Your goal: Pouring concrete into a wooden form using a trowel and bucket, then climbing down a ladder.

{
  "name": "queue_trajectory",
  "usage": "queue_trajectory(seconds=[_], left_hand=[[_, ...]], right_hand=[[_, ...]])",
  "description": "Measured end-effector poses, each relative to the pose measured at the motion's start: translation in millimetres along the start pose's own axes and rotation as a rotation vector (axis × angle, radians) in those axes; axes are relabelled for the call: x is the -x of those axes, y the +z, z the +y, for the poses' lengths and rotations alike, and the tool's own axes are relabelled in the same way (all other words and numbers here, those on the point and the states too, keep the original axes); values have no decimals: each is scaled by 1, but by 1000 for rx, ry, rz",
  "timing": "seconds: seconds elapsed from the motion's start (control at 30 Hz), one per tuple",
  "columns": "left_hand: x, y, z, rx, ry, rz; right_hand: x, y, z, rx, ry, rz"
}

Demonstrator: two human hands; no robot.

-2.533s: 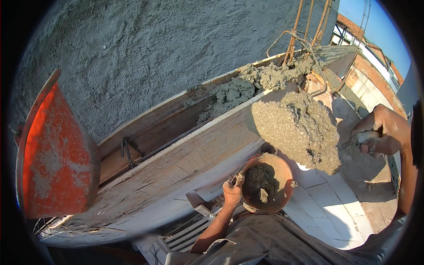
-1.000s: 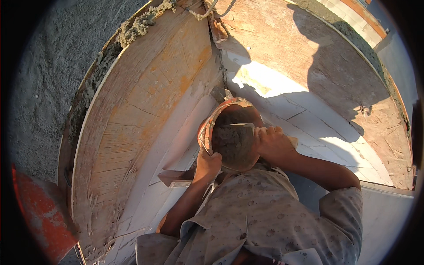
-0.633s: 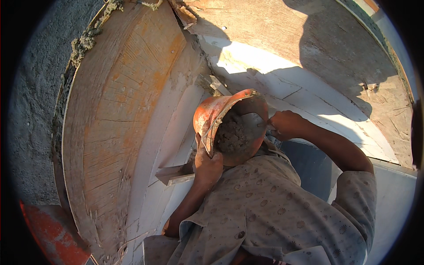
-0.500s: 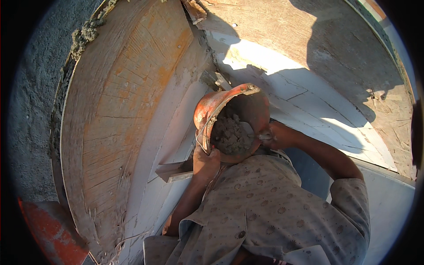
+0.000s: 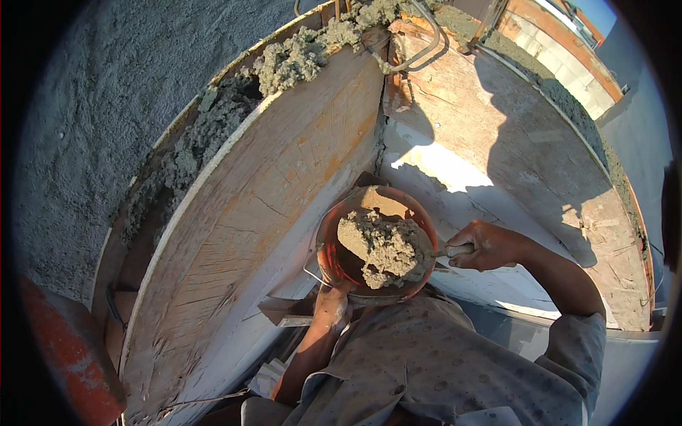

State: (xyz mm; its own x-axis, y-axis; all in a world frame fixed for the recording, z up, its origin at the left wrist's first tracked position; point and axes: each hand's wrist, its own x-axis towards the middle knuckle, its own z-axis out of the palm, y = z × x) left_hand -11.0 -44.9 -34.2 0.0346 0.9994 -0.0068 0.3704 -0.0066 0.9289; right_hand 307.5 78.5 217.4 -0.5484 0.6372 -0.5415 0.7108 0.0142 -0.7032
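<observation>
A heap of wet cement mix point(image 5: 387, 248) sits on a trowel point(image 5: 460, 250) over the mouth of an orange bucket point(image 5: 329, 245), close in front of the person's chest. The mix hides the blade. The right hand point(image 5: 490, 246) has its fingers curled tight around the trowel handle. The left hand point(image 5: 332, 305) clasps the bucket's rim, near the wire handle point(image 5: 312, 273); how its fingers lie beneath the rim I cannot tell.

The step in hand looks like scooping up a load; the next move probably calls for a level blade and a steady bucket, so that nothing slides off.

Counted: one trowel, one held bucket and one red bucket point(image 5: 74, 355) at the left edge; two wooden boards, left point(image 5: 249, 206) and right point(image 5: 447, 85), meeting at a corner; one bent steel bar point(image 5: 430, 46) above it. Beyond the left board lies one rough grey surface point(image 5: 142, 106).
</observation>
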Motion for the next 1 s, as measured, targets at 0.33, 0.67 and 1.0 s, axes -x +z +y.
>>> queue_trajectory(seconds=[0.33, 0.67, 1.0], left_hand=[[-10, 11, 26, 803, -530, 221], [-18, 23, 26, 853, -588, 251], [-6, 20, 22, 1041, -541, 320]], right_hand=[[98, -141, -165, 394, -9, -45], [105, -183, -349, 1414, -210, 609], [80, -177, -367, 1885, -572, 856]])
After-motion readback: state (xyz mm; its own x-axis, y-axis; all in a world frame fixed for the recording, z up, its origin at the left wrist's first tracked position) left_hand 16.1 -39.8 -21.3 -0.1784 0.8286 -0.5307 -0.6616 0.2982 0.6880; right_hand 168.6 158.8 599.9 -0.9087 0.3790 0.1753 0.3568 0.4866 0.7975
